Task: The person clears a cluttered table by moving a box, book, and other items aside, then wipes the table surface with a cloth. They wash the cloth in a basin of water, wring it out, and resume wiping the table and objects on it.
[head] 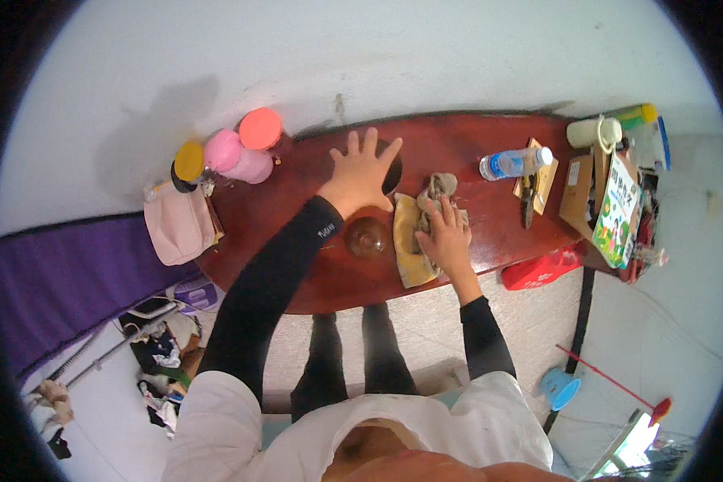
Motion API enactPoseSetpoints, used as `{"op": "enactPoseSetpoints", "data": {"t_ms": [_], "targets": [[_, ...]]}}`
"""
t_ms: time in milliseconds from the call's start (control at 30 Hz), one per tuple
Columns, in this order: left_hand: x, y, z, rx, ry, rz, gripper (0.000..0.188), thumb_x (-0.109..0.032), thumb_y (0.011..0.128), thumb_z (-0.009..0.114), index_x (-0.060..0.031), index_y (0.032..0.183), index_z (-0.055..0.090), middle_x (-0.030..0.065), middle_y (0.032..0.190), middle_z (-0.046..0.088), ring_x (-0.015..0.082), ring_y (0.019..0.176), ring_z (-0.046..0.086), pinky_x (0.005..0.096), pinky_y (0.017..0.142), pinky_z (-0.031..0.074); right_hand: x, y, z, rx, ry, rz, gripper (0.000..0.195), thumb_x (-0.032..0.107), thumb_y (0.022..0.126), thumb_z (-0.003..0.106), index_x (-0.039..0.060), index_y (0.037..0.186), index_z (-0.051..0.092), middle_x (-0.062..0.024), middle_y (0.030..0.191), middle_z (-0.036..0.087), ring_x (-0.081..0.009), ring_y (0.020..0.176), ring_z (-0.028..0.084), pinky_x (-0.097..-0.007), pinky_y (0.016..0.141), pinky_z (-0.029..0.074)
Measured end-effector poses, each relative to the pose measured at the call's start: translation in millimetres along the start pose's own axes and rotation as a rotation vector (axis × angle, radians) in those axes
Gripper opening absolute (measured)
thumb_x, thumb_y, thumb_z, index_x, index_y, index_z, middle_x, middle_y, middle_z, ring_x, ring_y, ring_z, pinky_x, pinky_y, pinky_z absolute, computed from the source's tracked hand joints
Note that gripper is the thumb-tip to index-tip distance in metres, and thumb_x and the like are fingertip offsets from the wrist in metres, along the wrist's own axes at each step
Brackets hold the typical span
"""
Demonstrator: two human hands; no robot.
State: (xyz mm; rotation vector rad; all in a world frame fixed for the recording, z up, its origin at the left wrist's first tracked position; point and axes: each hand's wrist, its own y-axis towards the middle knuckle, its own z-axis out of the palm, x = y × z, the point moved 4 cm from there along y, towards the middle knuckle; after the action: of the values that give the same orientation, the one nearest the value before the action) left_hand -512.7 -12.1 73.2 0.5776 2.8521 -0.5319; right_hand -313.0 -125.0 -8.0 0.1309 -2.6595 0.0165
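Observation:
My left hand is spread, fingers apart, over a dark round object near the table's back edge; whether it touches the object I cannot tell. Just in front of it a brown, translucent round lid or bowl lies on the red wooden table. My right hand rests with spread fingers on a crumpled grey-brown cloth. Under and beside that cloth, a yellow cloth lies flat near the front edge. How firmly the right hand holds the crumpled cloth is unclear.
At the right are a plastic water bottle, dark pliers or scissors on a small board, and a cardboard box with a book. Lidded jars and a pink pouch stand left. A wall borders the table's back.

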Motion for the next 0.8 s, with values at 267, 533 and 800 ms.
{"op": "enactPoseSetpoints", "data": {"t_ms": [267, 533, 800], "targets": [[47, -18, 5, -0.148, -0.346, -0.064, 0.11, -0.036, 0.059, 0.084, -0.0193, 0.15, 0.024, 0.0243, 0.148, 0.021, 0.0481, 0.135, 0.021, 0.0544, 0.109, 0.029, -10, -1, 7, -0.318, 0.351, 0.15, 0.045, 0.011, 0.076, 0.07, 0.0126, 0.12, 0.062, -0.0151, 0.135, 0.052, -0.0377, 0.122, 0.05, -0.0444, 0.097, 0.044], [66, -35, 26, -0.428, -0.404, -0.074, 0.11, -0.034, 0.058, 0.087, -0.0124, 0.147, 0.026, 0.0222, 0.143, 0.025, 0.0413, 0.133, 0.026, 0.0527, 0.11, 0.023, 121, 89, 7, -0.419, 1.052, -0.019, 0.031, 0.023, 0.085, 0.066, 0.0082, 0.111, 0.067, -0.0179, 0.133, 0.054, -0.0372, 0.124, 0.05, -0.0446, 0.103, 0.039], [54, -43, 21, -0.423, -0.442, -0.102, 0.103, -0.028, 0.065, 0.085, -0.0111, 0.147, 0.025, 0.0206, 0.145, 0.025, 0.038, 0.137, 0.024, 0.0486, 0.111, 0.027, 49, 158, 59, -0.105, 0.715, 0.173, 0.04, 0.033, 0.09, 0.061, 0.0033, 0.117, 0.065, -0.0172, 0.125, 0.06, -0.0365, 0.111, 0.058, -0.0441, 0.092, 0.047]]}}
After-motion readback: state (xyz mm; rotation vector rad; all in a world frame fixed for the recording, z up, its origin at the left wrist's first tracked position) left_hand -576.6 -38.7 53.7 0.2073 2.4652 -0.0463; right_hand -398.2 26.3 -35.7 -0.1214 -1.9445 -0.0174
